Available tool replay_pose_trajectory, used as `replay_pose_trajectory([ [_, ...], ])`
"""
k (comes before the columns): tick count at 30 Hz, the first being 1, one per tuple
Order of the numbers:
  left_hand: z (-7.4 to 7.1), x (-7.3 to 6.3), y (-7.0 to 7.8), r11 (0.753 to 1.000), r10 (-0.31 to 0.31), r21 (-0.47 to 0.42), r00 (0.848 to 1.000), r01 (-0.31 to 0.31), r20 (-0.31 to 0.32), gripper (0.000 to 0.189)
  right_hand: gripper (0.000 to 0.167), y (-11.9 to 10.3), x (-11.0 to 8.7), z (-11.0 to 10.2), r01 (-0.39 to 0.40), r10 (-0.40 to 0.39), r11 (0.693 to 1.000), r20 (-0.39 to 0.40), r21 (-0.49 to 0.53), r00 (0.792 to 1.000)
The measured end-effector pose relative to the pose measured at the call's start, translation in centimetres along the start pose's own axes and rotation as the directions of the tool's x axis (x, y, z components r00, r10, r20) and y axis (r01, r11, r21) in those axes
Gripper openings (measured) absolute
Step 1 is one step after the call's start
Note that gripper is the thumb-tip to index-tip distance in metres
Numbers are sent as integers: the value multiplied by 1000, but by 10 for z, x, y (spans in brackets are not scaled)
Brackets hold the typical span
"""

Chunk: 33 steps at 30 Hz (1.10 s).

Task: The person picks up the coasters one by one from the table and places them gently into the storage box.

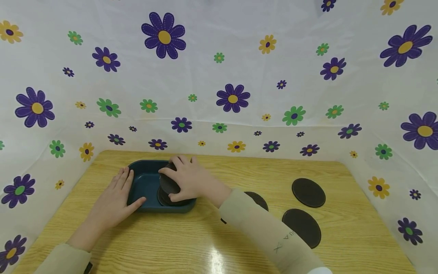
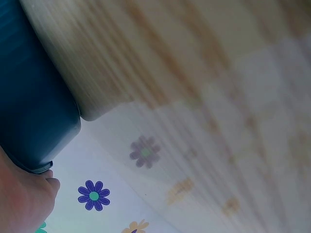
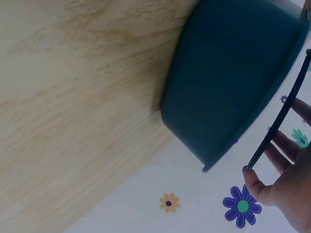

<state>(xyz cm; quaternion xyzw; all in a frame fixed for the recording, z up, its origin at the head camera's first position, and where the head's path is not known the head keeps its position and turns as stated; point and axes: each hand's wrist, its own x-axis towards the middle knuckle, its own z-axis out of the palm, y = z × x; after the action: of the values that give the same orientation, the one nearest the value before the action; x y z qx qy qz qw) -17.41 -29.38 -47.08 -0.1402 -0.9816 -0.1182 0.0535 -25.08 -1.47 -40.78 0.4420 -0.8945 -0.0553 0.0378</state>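
A dark teal tray (image 1: 145, 186) with raised walls sits at the left of the wooden table. My left hand (image 1: 114, 199) rests on its left rim, fingers straight and thumb reaching over the front edge. In the left wrist view, part of that hand (image 2: 26, 199) touches the tray's corner (image 2: 43, 107). Over the tray's right half, my right hand (image 1: 191, 179) grips a thin black round coaster (image 1: 168, 182) by its edge. The right wrist view shows this coaster (image 3: 277, 121) edge-on, apart from the tray's rim. Below it, more black coasters (image 1: 163, 198) lie inside the tray, partly hidden.
Right of the tray, black round coasters lie flat on the wooden table (image 1: 191, 243): one (image 1: 308, 192) farther back, one (image 1: 302, 228) nearer, and one (image 1: 259, 199) partly covered by my right sleeve (image 1: 270, 232). A white flowered cloth (image 1: 205, 76) surrounds the table's back and sides.
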Motion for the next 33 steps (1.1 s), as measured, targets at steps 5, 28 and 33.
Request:
replay_pose_trajectory([
  [5,3,-1,-2,1000,8,5,1000,-8,-17,103,78,-6,7,8,12,-12,1000,16,15,1000],
  [28,3,-1,-2,1000,20,10,999,-19,-33,103,76,-21,19,21,-23,21,999,68,28,997],
  [33,2,0,-2,1000,12,11,1000,-12,-13,104,76,-20,18,23,-24,22,999,65,24,998],
])
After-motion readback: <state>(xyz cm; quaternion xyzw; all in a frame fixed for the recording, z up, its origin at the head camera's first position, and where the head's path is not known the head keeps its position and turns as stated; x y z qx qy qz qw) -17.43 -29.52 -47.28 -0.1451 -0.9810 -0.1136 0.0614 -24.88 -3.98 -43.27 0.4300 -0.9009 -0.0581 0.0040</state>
